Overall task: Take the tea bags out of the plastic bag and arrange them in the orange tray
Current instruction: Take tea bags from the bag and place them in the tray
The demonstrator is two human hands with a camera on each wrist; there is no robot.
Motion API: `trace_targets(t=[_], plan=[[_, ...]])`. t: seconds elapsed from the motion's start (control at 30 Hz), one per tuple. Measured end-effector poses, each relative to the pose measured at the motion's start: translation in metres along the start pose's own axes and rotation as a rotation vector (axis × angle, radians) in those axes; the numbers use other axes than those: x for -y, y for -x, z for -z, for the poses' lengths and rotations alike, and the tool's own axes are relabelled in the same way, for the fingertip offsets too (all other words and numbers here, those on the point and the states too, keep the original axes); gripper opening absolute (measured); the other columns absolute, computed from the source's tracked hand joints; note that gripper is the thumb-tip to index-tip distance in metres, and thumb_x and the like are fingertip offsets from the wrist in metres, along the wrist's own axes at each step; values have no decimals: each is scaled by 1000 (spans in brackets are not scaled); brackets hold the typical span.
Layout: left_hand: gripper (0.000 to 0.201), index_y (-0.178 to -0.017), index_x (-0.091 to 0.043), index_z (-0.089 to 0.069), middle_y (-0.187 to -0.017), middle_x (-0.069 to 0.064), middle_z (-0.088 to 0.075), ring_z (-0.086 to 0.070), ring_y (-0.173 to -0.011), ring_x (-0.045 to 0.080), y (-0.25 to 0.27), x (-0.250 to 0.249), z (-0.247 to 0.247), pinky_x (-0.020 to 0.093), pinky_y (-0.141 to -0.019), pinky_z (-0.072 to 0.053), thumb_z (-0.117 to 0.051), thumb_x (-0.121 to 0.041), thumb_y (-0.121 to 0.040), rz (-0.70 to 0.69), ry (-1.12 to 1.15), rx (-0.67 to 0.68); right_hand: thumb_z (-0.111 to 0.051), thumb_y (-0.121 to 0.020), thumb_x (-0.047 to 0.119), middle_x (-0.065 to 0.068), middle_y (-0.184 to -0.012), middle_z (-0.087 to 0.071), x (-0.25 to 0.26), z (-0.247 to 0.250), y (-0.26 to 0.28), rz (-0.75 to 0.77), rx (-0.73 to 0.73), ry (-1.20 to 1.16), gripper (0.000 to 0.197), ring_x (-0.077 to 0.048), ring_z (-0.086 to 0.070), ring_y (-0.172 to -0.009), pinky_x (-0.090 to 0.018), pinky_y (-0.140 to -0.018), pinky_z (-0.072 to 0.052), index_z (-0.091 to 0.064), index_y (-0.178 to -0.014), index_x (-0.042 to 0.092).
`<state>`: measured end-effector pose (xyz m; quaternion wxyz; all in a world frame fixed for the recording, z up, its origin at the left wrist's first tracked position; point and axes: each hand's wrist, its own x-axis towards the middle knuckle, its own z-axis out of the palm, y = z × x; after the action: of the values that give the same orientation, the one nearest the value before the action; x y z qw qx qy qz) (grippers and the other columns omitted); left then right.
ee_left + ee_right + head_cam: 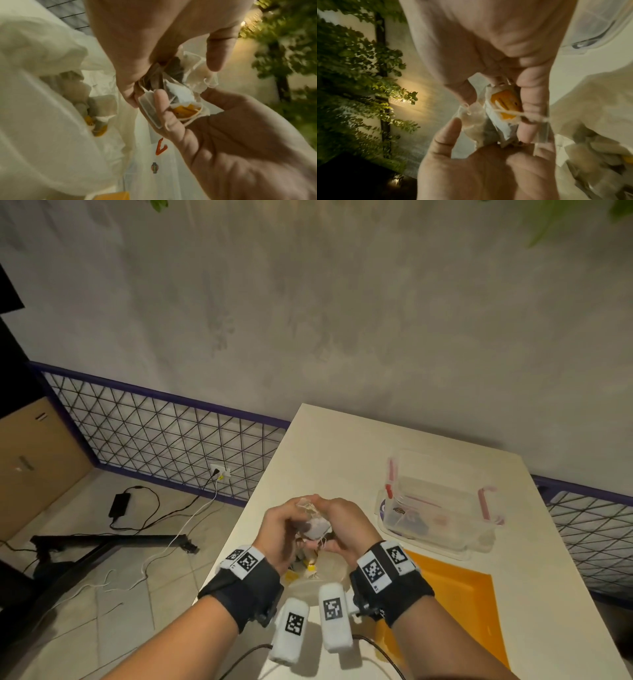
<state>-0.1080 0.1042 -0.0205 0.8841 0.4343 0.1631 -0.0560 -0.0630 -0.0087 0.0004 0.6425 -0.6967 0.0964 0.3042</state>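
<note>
Both hands, left hand (279, 530) and right hand (342, 529), pinching tangled tea bags (317, 525), plastic bag (320, 575) below, clear container (442, 508) perhaps just beyond orange tray (455, 594)

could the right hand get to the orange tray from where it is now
Probably yes. The right hand hovers just beside the orange tray, with only bare table between them. But its fingers grip a clump of tea bags that the left hand also holds.

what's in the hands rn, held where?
A clump of tea bags, lifted above the plastic bag: left hand and right hand both pinch its paper edges.
</note>
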Motion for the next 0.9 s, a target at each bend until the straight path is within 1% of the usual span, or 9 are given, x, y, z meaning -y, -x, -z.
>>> trace_targets(t=[0.1,0.2,0.3,0.37,0.43,0.63,0.73,0.8,0.9], plan=[[37,-101,-2,-72,-95,19,-68,-66,-90,38,-3,4,7,59,-86,-51,-58,-29,-80,9,183,-32,-64,-91,38,-24,-115,-66,10,-5,1,13,38,51,39,-37,-72,-90,-48,-72,-62,-63,-111,5],[59,-123,-2,-62,-120,27,-62,-57,-116,45,-9,11,18,71,-108,-26,-61,-47,-84,114,299,-55,-59,-95,25,-23,-119,-62,11,-7,7,-7,59,71,28,-36,-70,-96,-47,-72,-62,-62,-111,3],[47,-121,-9,-62,-123,28,-61,-60,-116,44,-10,14,16,69,-105,-35,-56,-44,-91,172,323,-99,-54,-87,9,-23,-118,-60,6,-8,10,34,7,208,23,-34,-69,-93,-49,-72,-62,-57,-110,6],[31,-109,-11,-63,-104,22,-66,-68,-87,36,-12,15,15,56,-82,-55,-51,-36,-94,178,277,-169,-51,-78,17,-13,-113,-64,-1,-7,7,111,-48,405,43,-29,-72,-88,-47,-74,-62,-54,-121,16],[25,-97,-13,-62,-86,15,-67,-65,-65,29,-12,15,12,35,-61,-53,-50,-35,-92,222,271,-181,-52,-78,22,-7,-105,-65,-5,-5,7,180,-87,527,37,-27,-73,-79,-45,-73,-62,-52,-116,21],[37,-101,-14,-63,-93,16,-60,-62,-84,33,-16,25,16,40,-82,-49,-58,-45,-83,303,334,-136,-61,-89,27,3,-91,-63,-6,-2,18,331,-162,635,16,-19,-70,-65,-31,-64,-57,-56,-101,18],[36,-96,-13,-61,-71,12,-53,-56,-57,27,-17,29,18,28,-56,-43,-55,-46,-84,306,314,-104,-58,-88,20,-1,-105,-63,-3,1,19,270,-42,550,13,-25,-73,-61,-41,-68,-63,-61,-101,21],[36,-100,-11,-61,-71,13,-55,-57,-53,28,-15,27,18,30,-51,-47,-52,-43,-88,307,356,-76,-57,-86,17,3,-117,-60,-5,6,18,276,5,549,22,-25,-74,-71,-41,-71,-62,-64,-106,24],[44,-114,-11,-65,-100,16,-66,-65,-84,35,-16,29,22,40,-69,-54,-59,-42,-83,314,400,-46,-56,-84,17,5,-129,-60,-7,13,18,321,17,660,46,-18,-66,-103,-40,-93,-56,-58,-127,32]])
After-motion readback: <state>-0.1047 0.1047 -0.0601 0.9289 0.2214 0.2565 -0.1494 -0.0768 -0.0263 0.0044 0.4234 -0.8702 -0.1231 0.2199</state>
